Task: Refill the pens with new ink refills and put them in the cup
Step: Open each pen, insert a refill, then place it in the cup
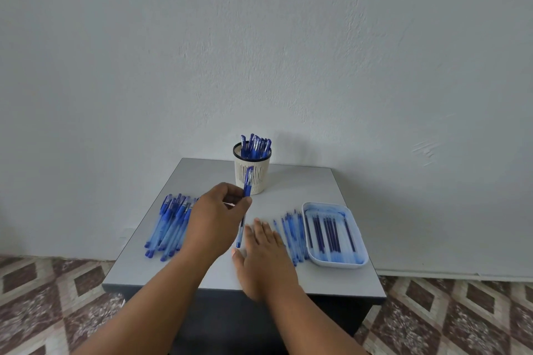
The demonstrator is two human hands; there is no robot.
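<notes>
Pens sorted by stage, it seems: a heap of capped pens (170, 223) at left on the worktop (317, 187), loose refills (292, 232) beside a tray of refills (336, 235) at right, finished ones standing in the cup (252, 170) at the back. Left hand (216, 219) pinches one pen (244, 207) upright, just before the cup, likely for dropping in. Right hand (264, 251) lies flat, fingers straight, holding nothing.

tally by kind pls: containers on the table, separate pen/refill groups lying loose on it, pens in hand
Containers: 2, the cup and the tray
Loose groups on the table: 2, the pen pile at left and the refill row beside the tray
Pens in hand: 1, the held pen pinched by the left hand; the right hand holds none
Total: 5
</notes>
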